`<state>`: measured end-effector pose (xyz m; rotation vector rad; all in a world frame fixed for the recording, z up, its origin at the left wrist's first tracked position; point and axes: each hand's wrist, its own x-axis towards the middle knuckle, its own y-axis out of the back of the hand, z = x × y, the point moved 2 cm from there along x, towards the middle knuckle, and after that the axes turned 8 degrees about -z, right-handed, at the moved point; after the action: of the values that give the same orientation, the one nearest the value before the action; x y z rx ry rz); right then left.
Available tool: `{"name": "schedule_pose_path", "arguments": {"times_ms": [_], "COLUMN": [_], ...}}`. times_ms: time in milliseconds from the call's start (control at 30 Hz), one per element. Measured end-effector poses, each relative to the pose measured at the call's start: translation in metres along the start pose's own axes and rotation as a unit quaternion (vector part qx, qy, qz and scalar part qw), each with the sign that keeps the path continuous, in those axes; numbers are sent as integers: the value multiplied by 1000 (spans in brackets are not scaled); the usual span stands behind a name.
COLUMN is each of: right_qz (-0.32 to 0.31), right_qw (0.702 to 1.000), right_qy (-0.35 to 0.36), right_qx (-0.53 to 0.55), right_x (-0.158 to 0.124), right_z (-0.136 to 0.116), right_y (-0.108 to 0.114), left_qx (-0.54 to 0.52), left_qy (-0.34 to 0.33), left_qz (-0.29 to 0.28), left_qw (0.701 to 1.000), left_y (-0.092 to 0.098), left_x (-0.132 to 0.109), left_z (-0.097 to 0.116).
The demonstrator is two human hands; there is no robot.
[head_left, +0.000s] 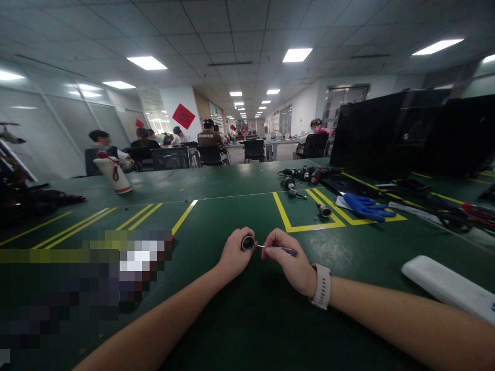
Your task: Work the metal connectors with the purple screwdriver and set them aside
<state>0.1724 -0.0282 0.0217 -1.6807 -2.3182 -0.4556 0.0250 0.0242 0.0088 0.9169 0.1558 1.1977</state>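
Observation:
My left hand [235, 252] is closed around a small dark round part [248, 242] with a metallic rim, its open end turned toward me. From the right, my right hand [285, 253] grips a thin screwdriver [289, 251] with a dark purplish handle. The screwdriver's slim shaft reaches the side of the round part near my left fingertips; whether its tip sits in a screw is too small to tell. Both hands are just above the green table [216, 319]. A pale watch band circles my right wrist.
Beyond my right hand lie a similar cylindrical part [324, 210], black tool pieces [290, 184] and a blue glove [367, 207]. A white elongated case [448, 286] rests at right. Black boxes [386, 134] stand farther back. A white cup [115, 175] stands far left; people sit beyond.

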Motion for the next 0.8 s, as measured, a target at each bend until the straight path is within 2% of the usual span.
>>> {"name": "schedule_pose_path", "arguments": {"times_ms": [400,800], "right_qz": [10,-7], "right_qw": [999,1000], "right_qy": [28,26], "right_qx": [-16,14], "right_x": [-3,-2], "right_z": [-6,1], "right_y": [-1,-1], "left_qx": [-35,-75], "left_qy": [-11,-21], "left_qz": [-18,-36], "left_qw": [999,996], "left_y": [0,0], "left_x": [0,-1], "left_z": [-1,4]}}
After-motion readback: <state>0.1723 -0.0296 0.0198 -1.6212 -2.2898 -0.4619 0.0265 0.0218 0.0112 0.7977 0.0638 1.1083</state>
